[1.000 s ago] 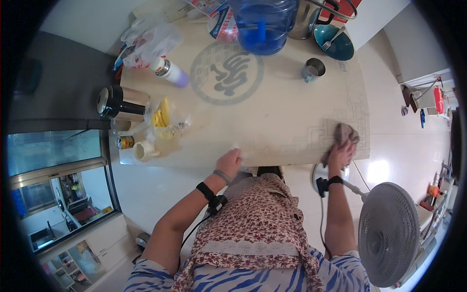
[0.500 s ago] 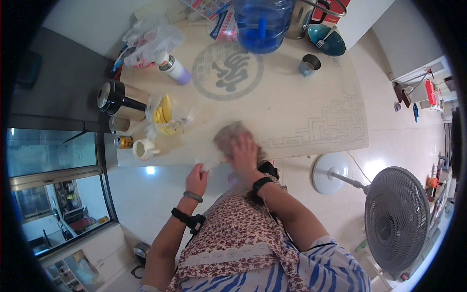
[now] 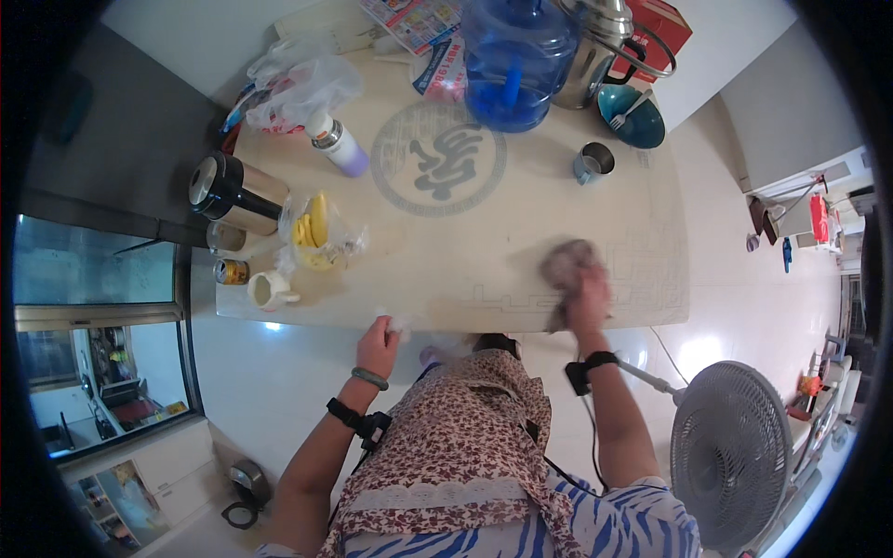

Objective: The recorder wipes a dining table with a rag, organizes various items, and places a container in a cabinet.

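Note:
My right hand grips a crumpled brownish-grey cloth and presses it on the tabletop, right of the middle near the front edge. Cloth and fingers are slightly blurred, and a fold hangs toward the edge. At the front edge, left of the middle, my left hand is closed on a small whitish, see-through scrap. Whether that is tissue or thin plastic I cannot tell. A white mug and a bag of bananas stand left of that hand.
A drink can, a thermos jug and a white-purple bottle line the left side. Toward the back stand a blue water jug, a metal cup and a teal bowl with a fork. A fan stands at right.
My right hand has swept the cloth to the right along the table's front. My left hand stays nearly where it was, and the whole view has shifted slightly.

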Tool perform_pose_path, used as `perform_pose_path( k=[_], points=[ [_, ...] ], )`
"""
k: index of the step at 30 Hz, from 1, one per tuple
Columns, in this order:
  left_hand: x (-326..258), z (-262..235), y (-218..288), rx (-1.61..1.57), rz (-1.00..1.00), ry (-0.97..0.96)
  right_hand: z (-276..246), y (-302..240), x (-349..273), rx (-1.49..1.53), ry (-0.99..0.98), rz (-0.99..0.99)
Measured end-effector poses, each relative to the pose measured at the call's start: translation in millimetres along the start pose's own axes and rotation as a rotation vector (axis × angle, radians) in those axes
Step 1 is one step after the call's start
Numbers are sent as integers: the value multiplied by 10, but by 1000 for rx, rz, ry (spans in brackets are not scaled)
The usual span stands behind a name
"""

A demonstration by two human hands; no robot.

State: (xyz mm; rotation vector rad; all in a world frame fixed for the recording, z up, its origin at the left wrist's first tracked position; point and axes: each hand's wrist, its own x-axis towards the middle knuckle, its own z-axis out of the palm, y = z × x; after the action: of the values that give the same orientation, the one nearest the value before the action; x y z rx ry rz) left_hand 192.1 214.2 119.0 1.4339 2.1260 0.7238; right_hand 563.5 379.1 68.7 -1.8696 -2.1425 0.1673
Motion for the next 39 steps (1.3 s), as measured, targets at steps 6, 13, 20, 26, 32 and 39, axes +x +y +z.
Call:
perform_pose_path(
  k=[6,13,20,26,32,39],
  points=[
    [52,128,56,-45,-45,-44,-119,770,413,-187,105,724],
    [-137,-23,-48,-24,-168,-43,315,-1209,619,87,93,-13],
    [-235,-179,-39,-9,-230,-46,605,-2260,-314,155,-183,-555],
    [-95,-12,21,54,-110,-72,72,-1156,-278,273,-405,-464],
    [348,276,413,-30,-54,-161,-429,950,164,384,2,544],
    [463,428,538,-98,-10,-116,-307,1260,225,-238,41,685]
  ],
)
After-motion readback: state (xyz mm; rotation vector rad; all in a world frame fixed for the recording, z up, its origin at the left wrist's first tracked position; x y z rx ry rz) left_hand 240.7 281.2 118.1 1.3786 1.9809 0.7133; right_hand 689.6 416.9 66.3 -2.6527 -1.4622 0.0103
